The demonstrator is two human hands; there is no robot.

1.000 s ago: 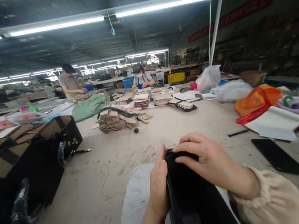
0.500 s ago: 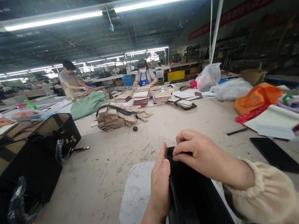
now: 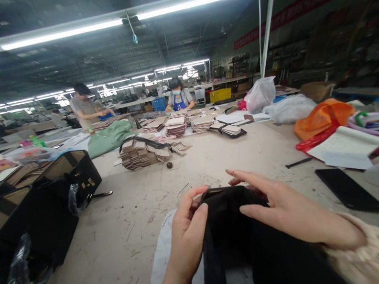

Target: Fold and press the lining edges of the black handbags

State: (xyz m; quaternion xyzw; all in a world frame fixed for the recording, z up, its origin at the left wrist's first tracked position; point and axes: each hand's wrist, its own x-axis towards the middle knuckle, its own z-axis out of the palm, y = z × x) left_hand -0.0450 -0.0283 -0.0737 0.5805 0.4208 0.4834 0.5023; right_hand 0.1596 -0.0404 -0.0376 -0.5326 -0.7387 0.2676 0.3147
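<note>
A black bag [image 3: 285, 257] lies in front of me at the near edge, its mouth spread wide and its inside dark. My left hand [image 3: 189, 236] grips the left rim near the far corner, thumb on top and fingers curled round the outer side. My right hand [image 3: 280, 204] straddles the right wall, with the thumb over the opening and the other fingers stretched beyond the rim. The fingertips of that hand are partly hidden by the bag. Under the bag lies a white sheet [image 3: 162, 253].
Black handbags [image 3: 51, 208] with wrapped handles stand at the left. Stacked brown pieces [image 3: 143, 152] lie ahead, near a green cloth [image 3: 110, 136]. At right are a black phone [image 3: 346, 189], papers [image 3: 348, 147] and an orange bag [image 3: 324, 119]. Two people work across the table.
My right hand has moved out of the far corner of the opening and its fingers have spread. The bag's mouth is wider, its right wall pushed outward. My left hand has curled round the rim.
</note>
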